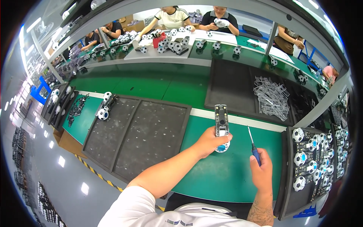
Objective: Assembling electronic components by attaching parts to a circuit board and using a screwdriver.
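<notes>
My left hand (207, 143) is closed around a small device (222, 119) with a clear and black narrow body and a round soccer-ball-patterned end that has a blue patch. It is held above the green work mat (211, 178), body pointing away from me. In my right hand (261, 168) is a screwdriver (255, 151) with a dark blue handle, its thin metal shaft pointing up and slightly left. The screwdriver's tip is apart from the device, to its right.
Left lies a black divided tray (151, 140) with a few ball-ended devices (103, 113) at its corner. Clear plastic parts (270, 96) are heaped in a black tray ahead. A tray of ball-ended devices (300, 159) stands right. Across a conveyor (151, 81), several people work.
</notes>
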